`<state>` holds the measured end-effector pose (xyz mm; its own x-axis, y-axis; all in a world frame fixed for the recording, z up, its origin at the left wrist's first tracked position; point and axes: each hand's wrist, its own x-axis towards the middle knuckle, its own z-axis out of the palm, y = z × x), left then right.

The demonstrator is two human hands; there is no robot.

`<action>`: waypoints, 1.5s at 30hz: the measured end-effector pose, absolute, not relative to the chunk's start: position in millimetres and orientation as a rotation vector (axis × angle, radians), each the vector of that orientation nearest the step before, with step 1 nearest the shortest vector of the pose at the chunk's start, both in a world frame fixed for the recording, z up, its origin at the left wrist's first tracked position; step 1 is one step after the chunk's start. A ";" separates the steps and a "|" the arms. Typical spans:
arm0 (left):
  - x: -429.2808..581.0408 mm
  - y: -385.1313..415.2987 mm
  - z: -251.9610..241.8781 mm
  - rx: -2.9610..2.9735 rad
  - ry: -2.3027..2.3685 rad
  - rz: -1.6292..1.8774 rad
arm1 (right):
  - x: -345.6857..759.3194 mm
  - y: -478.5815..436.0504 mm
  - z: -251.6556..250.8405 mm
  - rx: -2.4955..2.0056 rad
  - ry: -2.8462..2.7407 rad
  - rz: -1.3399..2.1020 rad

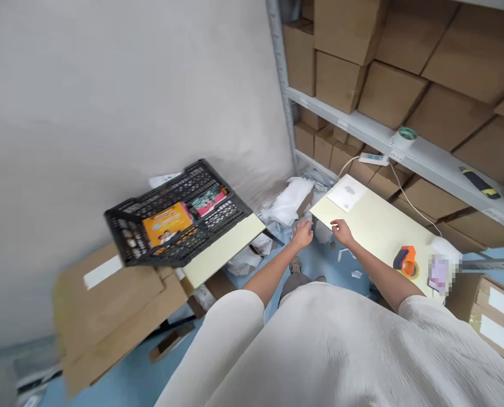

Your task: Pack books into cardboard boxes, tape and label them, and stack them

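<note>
Cream-coloured in the head view, the tabletop carries a white sheet near the right hand; its grey print is too faint to make out. That hand's fingers are curled at the table's edge, and whether they pinch anything thin I cannot tell. The left hand is beside it, apart, fingers bent inward and their tips partly hidden, so its grip is equally unclear. White wrapping lies beyond, its lower layers obscured. A purple item is lost in pixelation beside the orange tape dispenser. Lattice walls partly cover an orange book inside the black crate. Shelved cartons run out of frame.
</note>
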<state>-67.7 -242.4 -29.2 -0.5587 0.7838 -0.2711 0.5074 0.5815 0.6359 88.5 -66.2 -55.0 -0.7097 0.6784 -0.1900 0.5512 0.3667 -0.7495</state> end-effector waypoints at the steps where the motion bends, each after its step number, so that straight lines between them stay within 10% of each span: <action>1: -69.5 -256.5 -27.6 0.994 2.293 0.684 | 81.5 -74.2 -53.8 -1.081 -2.507 1.263; 34: -142.5 -878.1 -74.2 0.295 2.760 0.967 | -160.3 -649.1 -85.7 0.161 -3.239 1.187; 45: -199.6 -945.6 -81.9 0.126 2.744 0.575 | -209.3 -719.1 -103.5 0.025 -3.322 0.906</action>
